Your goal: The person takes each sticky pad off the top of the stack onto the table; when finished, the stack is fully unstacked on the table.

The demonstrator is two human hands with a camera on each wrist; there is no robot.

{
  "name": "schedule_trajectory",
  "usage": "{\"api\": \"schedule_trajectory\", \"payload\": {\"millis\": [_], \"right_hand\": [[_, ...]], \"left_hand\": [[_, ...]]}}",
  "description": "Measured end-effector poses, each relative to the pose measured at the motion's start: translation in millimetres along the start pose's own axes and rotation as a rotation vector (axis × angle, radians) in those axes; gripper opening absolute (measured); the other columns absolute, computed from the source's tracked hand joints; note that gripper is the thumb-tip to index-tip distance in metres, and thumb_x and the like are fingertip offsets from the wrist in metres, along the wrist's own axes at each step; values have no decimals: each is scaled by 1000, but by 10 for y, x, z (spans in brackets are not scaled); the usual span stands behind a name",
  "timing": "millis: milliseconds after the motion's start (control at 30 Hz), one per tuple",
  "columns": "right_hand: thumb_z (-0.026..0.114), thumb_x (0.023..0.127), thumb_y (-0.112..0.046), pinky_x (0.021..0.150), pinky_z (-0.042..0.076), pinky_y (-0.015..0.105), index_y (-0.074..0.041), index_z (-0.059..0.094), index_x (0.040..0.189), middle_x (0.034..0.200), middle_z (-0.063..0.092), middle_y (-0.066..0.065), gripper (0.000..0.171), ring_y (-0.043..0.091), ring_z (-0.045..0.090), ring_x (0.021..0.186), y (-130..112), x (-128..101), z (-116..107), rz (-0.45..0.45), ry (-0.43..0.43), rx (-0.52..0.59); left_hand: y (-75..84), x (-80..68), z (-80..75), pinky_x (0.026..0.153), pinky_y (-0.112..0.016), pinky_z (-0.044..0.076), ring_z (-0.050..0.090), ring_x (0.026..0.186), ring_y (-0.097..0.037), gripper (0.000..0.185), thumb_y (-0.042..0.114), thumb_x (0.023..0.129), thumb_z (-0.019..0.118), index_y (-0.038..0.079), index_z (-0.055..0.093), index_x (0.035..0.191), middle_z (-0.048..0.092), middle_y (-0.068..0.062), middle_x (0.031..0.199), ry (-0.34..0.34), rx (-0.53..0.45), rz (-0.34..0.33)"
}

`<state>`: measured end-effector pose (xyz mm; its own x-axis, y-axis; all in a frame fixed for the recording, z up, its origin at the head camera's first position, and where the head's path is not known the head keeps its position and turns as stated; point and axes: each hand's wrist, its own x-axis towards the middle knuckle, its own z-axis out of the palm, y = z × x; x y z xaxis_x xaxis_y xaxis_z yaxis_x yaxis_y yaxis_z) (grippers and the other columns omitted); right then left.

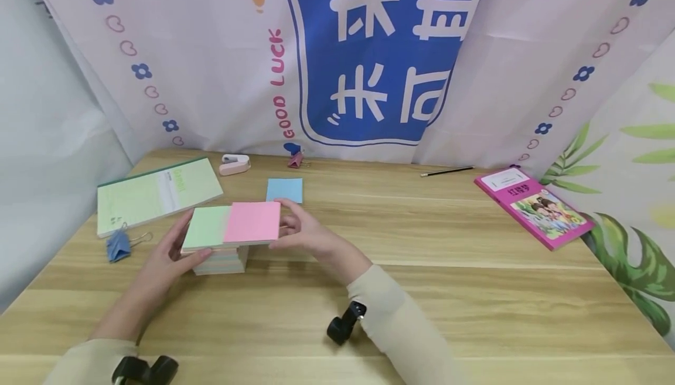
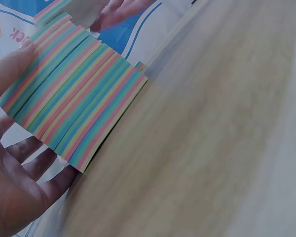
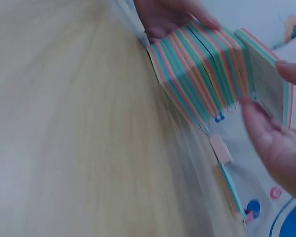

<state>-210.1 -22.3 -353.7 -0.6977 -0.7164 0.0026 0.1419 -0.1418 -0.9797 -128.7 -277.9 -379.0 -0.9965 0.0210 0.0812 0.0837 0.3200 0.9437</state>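
Note:
A stack of sticky note pads (image 1: 220,262) with striped, multicoloured edges stands on the table at left centre, a green sheet on top. My left hand (image 1: 170,253) grips its left side; in the left wrist view the thumb and fingers spread around the stack (image 2: 74,94). My right hand (image 1: 311,234) holds a pink-topped sticky note pad (image 1: 253,221) by its right end, thumb and fingers on opposite edges. That pad's left part meets the stack's top, and its right part juts out beyond it. The right wrist view shows the held pad's pale underside (image 3: 269,81).
A blue sticky note pad (image 1: 285,189) lies behind the stack. Around it are a green notebook (image 1: 160,194), a blue binder clip (image 1: 118,246), a pink-and-white stapler (image 1: 234,164) and a pink binder clip (image 1: 296,160). Farther right lie a pencil (image 1: 447,171) and a pink book (image 1: 532,206).

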Motion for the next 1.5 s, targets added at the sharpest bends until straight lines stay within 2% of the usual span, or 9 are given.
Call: {"api": "schedule_trajectory", "payload": {"millis": [200,267,400,500,667,833,1000,1167,1500], "right_hand": [[44,71,22,93,28,46,-17,17,138,126,36,22,82,25,49,100,-31,-224,-440,22,20,247],[41,71,22,94,27,45,-18,13,139,130,30,23,83,25,49,99,-32,-276,-624,28,47,280],[34,73,25,91,34,37,-21,4,140,136,20,20,87,25,49,100,-63,-299,-982,47,122,352],[32,72,26,88,37,34,-24,1,139,140,16,14,89,28,47,103,-85,-234,-1206,66,167,385],[35,73,26,86,40,32,-26,-2,139,141,15,12,91,31,40,111,-68,-73,-1450,126,246,327],[37,73,26,85,41,34,-26,1,139,141,11,15,91,35,36,114,-15,80,-1503,177,321,295],[38,72,28,85,40,35,-25,-1,139,143,5,11,94,34,35,115,45,199,-1459,207,329,246],[40,69,28,82,43,34,-23,1,140,141,10,14,95,35,39,111,44,268,-1422,217,344,153],[45,80,16,91,34,39,-19,2,140,137,17,23,81,32,37,114,-150,116,-1458,253,287,60]], "left_hand": [[9,46,21,91,-5,16,3,127,-25,74,19,84,57,30,8,139,0,-11,143,-3,6,17],[0,53,32,85,0,18,4,127,-25,74,18,84,57,28,8,139,2,-11,143,1,3,25],[-8,42,46,86,-1,18,4,128,-22,75,15,84,58,24,9,140,2,-10,143,15,-26,31],[-17,28,39,88,-2,16,2,128,-20,74,14,84,57,23,9,140,1,-8,143,19,-36,33],[-15,26,40,86,-1,17,2,128,-22,74,16,84,57,24,9,140,1,-10,143,6,-24,28],[5,31,43,85,-1,18,4,128,-23,74,17,84,57,26,9,139,2,-10,143,0,-18,25],[1,10,40,87,-1,17,2,128,-23,74,16,84,57,28,9,139,1,-10,143,-2,-12,31],[-10,0,44,90,-4,16,3,128,-20,74,14,84,57,29,11,139,2,-8,143,10,-13,44],[-23,-9,24,92,-6,15,2,128,-16,74,11,84,57,27,10,139,2,-5,144,18,-32,52]]}}
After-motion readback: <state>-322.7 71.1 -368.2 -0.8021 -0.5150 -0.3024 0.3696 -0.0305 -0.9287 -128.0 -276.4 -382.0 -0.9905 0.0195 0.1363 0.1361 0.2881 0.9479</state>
